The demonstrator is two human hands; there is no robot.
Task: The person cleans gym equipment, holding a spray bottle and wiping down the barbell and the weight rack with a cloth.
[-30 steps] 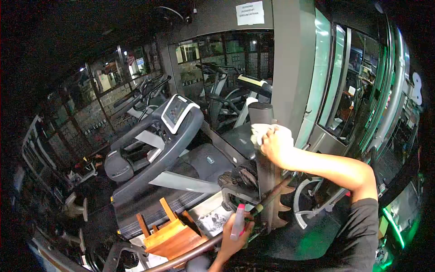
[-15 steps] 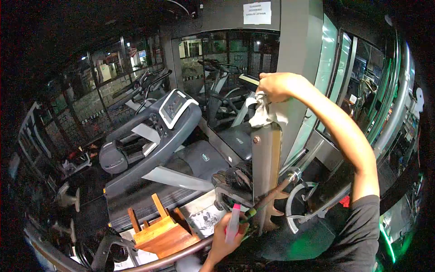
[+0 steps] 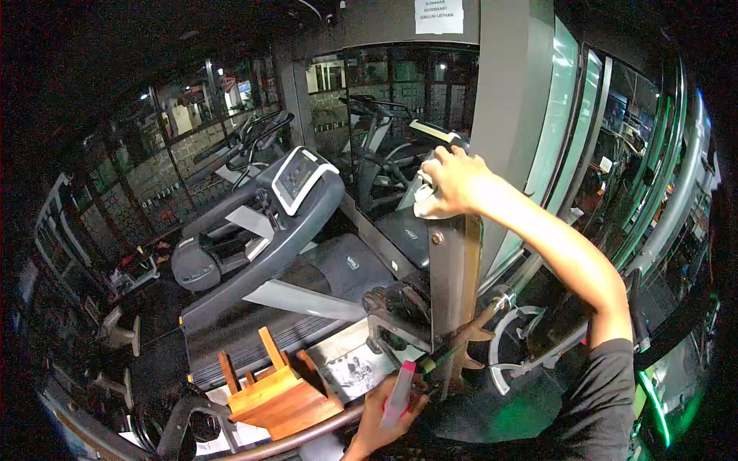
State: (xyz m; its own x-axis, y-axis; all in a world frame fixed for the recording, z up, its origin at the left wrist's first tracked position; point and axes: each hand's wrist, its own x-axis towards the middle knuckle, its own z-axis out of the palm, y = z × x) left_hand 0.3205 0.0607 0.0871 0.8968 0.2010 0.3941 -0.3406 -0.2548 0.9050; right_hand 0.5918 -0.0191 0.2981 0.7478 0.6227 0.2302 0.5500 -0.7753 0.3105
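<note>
My right hand (image 3: 461,183) is closed on a crumpled white cloth (image 3: 427,201), pressed at the upper end of a tall grey metal upright (image 3: 452,269). The cloth lies partly under my fingers. Low in the view, my left hand (image 3: 384,411) wraps round a slim translucent bottle (image 3: 397,401) with a pink top. That hand is close beside a long metal bar (image 3: 330,422), which crosses in front of the upright.
A treadmill (image 3: 284,253) stands left of the upright, its console raised. A wooden stool (image 3: 284,399) lies tipped over near its base. Mirrors (image 3: 407,84) line the wall behind, with a paper sign (image 3: 440,17) above. Glass panels (image 3: 557,100) are at the right.
My right hand has moved down with the cloth onto the upright's top and covers more of it. My left hand stays low with the bottle, slightly lower than before.
</note>
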